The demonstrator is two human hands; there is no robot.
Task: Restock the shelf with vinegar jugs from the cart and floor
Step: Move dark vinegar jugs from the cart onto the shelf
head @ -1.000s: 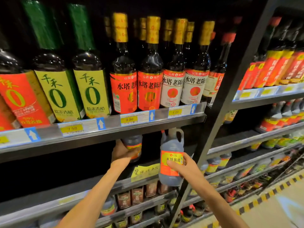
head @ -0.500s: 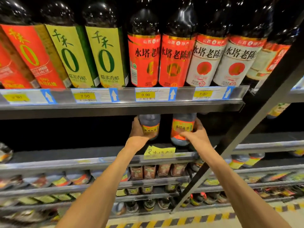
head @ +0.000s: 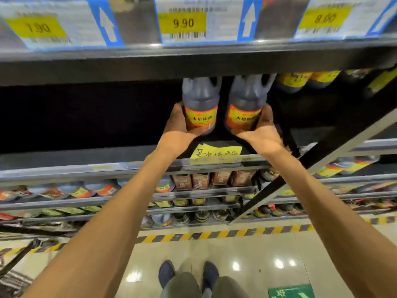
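Two dark vinegar jugs stand side by side on the shelf [head: 64, 166], each a grey-tinted plastic body full of near-black liquid with an orange and yellow label printed in Chinese characters and a moulded loop handle at the shoulder. The left jug [head: 200, 102] is held by the left hand [head: 179, 127], whose fingers curl under and around its lower body; the right jug [head: 247, 102] is gripped the same way by the right hand [head: 263, 130], thumb across the label's edge. A narrow dark gap separates the two jugs — they are near but apart. Both stand upright, long axis vertical, labels facing outward toward the person, handles turned toward the right. Their tops sit just under the upper shelf [head: 193, 65], whose front rail carries price tags [head: 182, 22], so headroom is tight. To the left of the jugs the shelf bay is dark and open — plenty of free width there; to the right a black upright post [head: 343, 136] slants close to the right hand, with more labelled jugs [head: 300, 79] beyond it. A yellow handwritten note [head: 214, 153] lies on the shelf's front lip just beneath the hands.
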